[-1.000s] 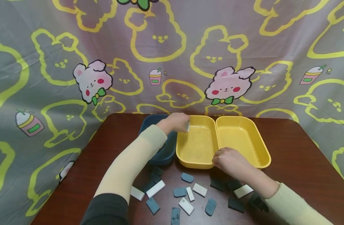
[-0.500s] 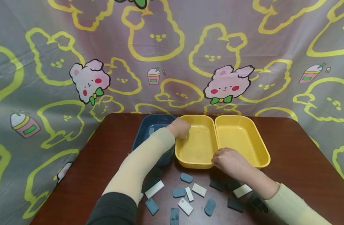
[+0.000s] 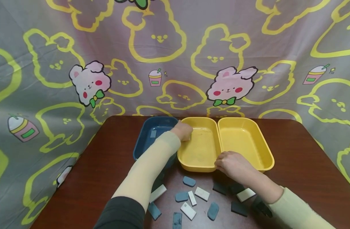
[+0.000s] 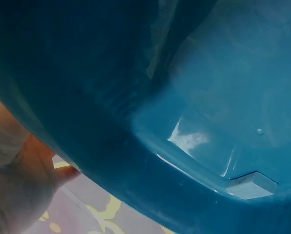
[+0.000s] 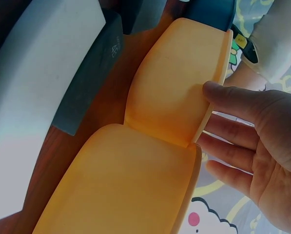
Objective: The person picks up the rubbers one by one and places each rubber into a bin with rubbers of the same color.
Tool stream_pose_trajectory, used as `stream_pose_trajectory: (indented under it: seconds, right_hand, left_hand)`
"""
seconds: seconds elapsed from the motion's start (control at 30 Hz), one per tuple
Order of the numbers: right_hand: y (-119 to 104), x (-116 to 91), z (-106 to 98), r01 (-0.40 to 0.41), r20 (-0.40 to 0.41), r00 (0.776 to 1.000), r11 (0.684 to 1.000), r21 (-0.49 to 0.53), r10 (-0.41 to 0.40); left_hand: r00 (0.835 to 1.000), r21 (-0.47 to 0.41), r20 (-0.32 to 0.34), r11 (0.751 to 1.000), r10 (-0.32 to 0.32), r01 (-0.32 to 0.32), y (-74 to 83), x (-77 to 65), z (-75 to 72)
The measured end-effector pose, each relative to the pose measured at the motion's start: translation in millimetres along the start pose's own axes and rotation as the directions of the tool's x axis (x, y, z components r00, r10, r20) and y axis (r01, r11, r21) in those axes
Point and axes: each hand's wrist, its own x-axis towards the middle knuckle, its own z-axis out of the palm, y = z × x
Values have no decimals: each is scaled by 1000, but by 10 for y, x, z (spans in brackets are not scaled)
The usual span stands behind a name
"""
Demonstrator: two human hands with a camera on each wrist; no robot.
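My left hand [image 3: 182,130] is over the left side of the middle yellow basin [image 3: 202,168], beside the blue basin [image 3: 138,143]. Its fingers point down and pinch a white eraser [image 3: 189,138], mostly hidden by the hand. In the left wrist view, the thumb side of this hand [image 4: 18,180] shows beyond the blue basin's rim. One pale eraser [image 4: 252,186] lies inside the blue basin. My right hand [image 3: 232,163] grips the near right corner of the middle yellow basin; in the right wrist view the thumb [image 5: 218,92] lies inside its rim, fingers outside.
A second yellow basin [image 3: 267,152] stands against the middle one on the right. In front lie several loose erasers: white [image 3: 188,211], blue [image 3: 213,211] and dark [image 3: 239,208]. A patterned cloth [image 3: 175,47] hangs behind the brown table [image 3: 112,149].
My left hand has come slightly nearer and lower at the middle basin, its forearm swinging right and uncovering the eraser in the blue basin. The right hand keeps its hold.
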Motion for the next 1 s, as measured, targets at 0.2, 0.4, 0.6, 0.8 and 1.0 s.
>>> stream_pose_trajectory:
  seconds: [0.2, 0.4, 0.6, 0.8, 1.0]
  right_hand:
    - [0, -1, -11, -3, 7, 1000, 1000, -5, 3]
    - [4, 0, -5, 9, -2, 1000, 1000, -11, -9]
    - [0, 11, 19, 3, -9, 1000, 1000, 0, -3]
    - [1, 6, 29, 2, -13, 1000, 1000, 8, -2]
    - [8, 3, 30, 13, -22, 1000, 1000, 18, -12]
  left_hand:
    - [1000, -7, -4, 1000, 4, -4, -12, 25, 18]
    - [1000, -22, -12, 999, 25, -25, -34, -9, -34]
    - [990, -52, -111, 994, 86, -92, -232, -146, -131]
    - [972, -169, -224, 979, 71, -110, -478, -512, -246]
    - [945, -256, -323, 956, 56, -144, -633, -1006, -267]
